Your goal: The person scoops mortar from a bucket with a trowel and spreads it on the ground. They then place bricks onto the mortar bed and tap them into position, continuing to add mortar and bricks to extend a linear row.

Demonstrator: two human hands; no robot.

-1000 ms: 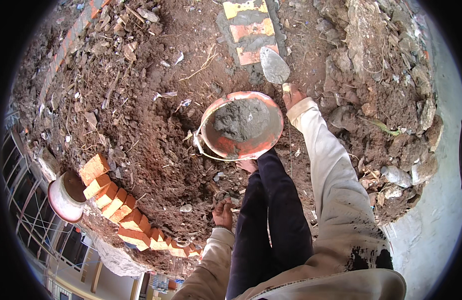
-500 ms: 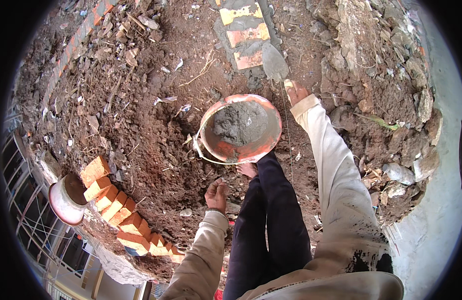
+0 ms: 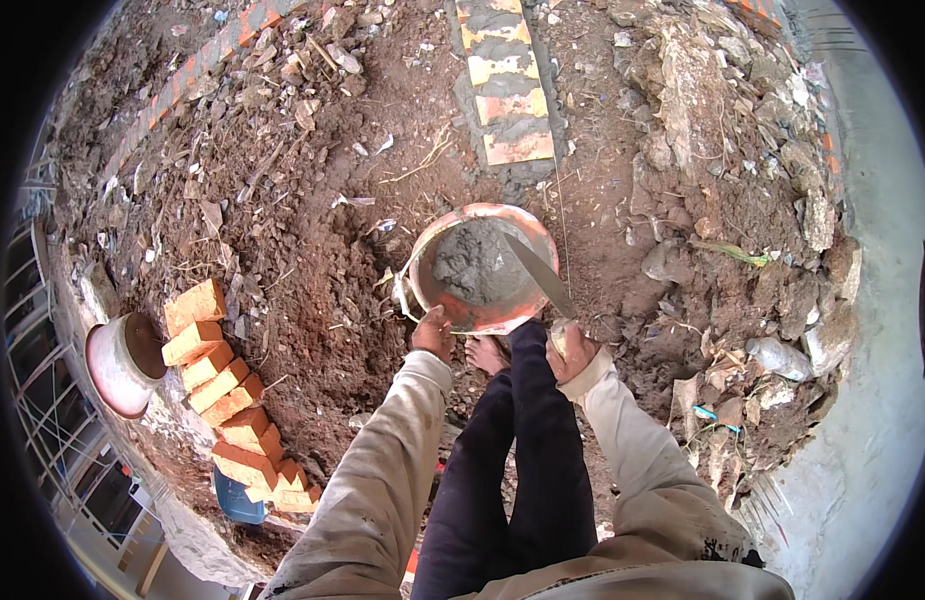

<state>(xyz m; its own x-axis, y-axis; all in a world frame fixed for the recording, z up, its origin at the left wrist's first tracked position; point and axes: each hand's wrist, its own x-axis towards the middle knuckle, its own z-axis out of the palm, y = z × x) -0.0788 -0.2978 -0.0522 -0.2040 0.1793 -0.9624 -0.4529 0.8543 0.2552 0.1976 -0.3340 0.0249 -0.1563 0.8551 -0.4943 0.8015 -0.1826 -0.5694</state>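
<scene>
A round orange bucket (image 3: 490,318), smeared with cement, stands at my feet with grey mortar (image 3: 470,262) in it. At its near left rim is my left hand (image 3: 433,336), its fingers closed on the edge. My right hand (image 3: 574,354) is closed around the handle of a pointed trowel (image 3: 538,273). The trowel's blade slants over the bucket's right rim, its tip above the mortar. The handle is mostly hidden in my fist. Beyond the bucket, a row of bricks (image 3: 512,105) with grey mortar between them runs away from me.
A taut string (image 3: 565,220) stretches along the right of the brick row. Loose orange bricks (image 3: 229,385) lie piled at left, beside another bucket (image 3: 122,365) and a blue container (image 3: 239,497). Rubble flanks both sides; a plastic bottle (image 3: 779,359) lies at right.
My right hand has brought the trowel back from the end of the brick row to the bucket. My left hand has moved up to the bucket's near rim.
</scene>
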